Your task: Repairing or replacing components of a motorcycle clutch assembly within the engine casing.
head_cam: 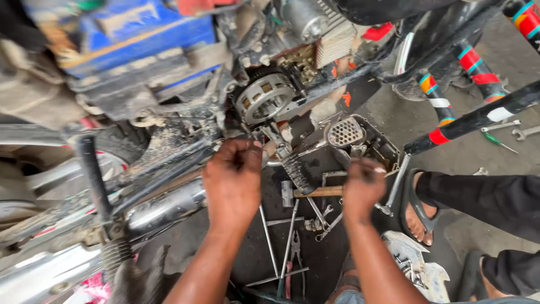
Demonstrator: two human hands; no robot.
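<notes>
Working point: both hands are up at the open side of a motorcycle engine, below the exposed clutch basket (264, 100).
Left hand (233, 183): curled into a fist just under the clutch at about 6 o'clock; fingers closed, but what they pinch is hidden, so I cannot tell what is gripped.
Right hand (363, 186): fisted at 4 o'clock from the clutch, beside the foot peg (297, 171); fingers together, contents not visible.
Clutch basket handling: judged heavy for its size, rigid steel, oily and slick; the slotted outer rim looks the surest place to hold, with fingertips in the slots.
Engine cover (360, 143): lies on the floor at 3 o'clock from the clutch, inner face up; likely light cast alloy, brittle at the edges.
Floor tools: hammer (312, 192) between the two hands, pliers (293, 256) and long rods (269, 239) at 6 o'clock, spanners (520, 130) well apart at 3 o'clock.
Exhaust pipe (166, 208): chrome, near the left forearm at 8 o'clock.
Another person: sandalled foot (419, 211) just right of the right hand.
</notes>
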